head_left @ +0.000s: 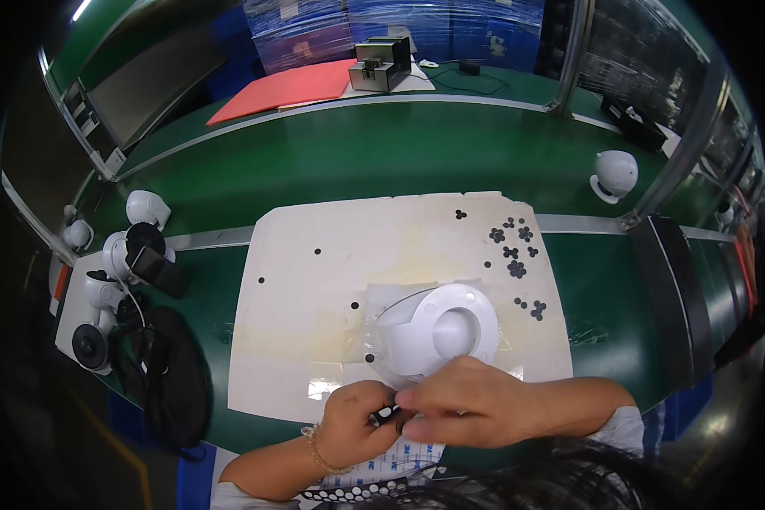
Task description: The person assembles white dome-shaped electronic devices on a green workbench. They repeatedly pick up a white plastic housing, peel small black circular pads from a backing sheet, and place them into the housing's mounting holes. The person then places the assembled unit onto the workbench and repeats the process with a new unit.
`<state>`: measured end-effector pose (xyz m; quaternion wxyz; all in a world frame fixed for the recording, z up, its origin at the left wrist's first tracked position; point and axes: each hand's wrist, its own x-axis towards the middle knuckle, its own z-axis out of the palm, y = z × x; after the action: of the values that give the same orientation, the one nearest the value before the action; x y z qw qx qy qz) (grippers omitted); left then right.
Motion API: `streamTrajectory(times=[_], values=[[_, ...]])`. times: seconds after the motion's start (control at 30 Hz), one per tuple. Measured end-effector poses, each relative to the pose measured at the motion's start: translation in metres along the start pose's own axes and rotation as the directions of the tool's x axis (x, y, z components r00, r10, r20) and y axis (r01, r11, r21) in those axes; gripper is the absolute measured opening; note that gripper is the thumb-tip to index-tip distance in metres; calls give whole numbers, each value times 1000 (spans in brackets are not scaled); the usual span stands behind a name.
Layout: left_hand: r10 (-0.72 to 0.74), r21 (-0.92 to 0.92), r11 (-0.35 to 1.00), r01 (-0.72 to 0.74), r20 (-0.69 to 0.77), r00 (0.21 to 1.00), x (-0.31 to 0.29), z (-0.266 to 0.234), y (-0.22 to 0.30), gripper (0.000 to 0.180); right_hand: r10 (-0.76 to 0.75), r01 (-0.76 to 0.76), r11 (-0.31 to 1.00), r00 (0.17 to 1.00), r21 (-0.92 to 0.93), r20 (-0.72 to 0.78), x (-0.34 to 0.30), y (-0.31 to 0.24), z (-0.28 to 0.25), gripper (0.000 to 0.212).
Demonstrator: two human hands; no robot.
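Close together near the table's front edge are my two hands. My left hand [359, 423] is closed on a black adhesive sheet [386, 415] with white round spots, of which only a small part shows between the fingers. At its edge my right hand [472, 404] holds thumb and fingertips in a pinch; something small and dark is at the tips, partly hidden. Just beyond the right hand lies a white device [438, 327] with a ring-shaped base facing up, on a clear plastic bag [382, 297]. Below my hands are a printed backing sheet [404, 461] and a black strip with white dots [357, 491].
A worn white board [297, 331] covers the green table. Small black round pads [516, 269] lie in clusters at its right, with a few singles at left. White cameras [102, 293] and a black pouch [174, 374] crowd the left; another white camera [614, 174] stands at far right.
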<state>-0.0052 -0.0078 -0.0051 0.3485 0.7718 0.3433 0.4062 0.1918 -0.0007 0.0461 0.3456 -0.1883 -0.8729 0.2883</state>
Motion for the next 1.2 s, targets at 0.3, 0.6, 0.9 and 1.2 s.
streamTrajectory(times=[0.3,0.6,0.9,1.2], values=[[74,90,993,-77,41,996,7,-3,8,25,116,-109,991,988,74,-99,-21,10,-19,35],[312,153,931,-332,140,940,11,-1,-3,27,402,-201,858,835,473,-375,-11,39,-39,61],[347,180,914,-364,120,930,8,-1,-4,28,392,-209,871,842,445,-371,-11,39,-37,61],[344,163,918,-361,125,931,10,-1,-1,28,77,-229,936,874,-267,-479,-19,38,-31,49]])
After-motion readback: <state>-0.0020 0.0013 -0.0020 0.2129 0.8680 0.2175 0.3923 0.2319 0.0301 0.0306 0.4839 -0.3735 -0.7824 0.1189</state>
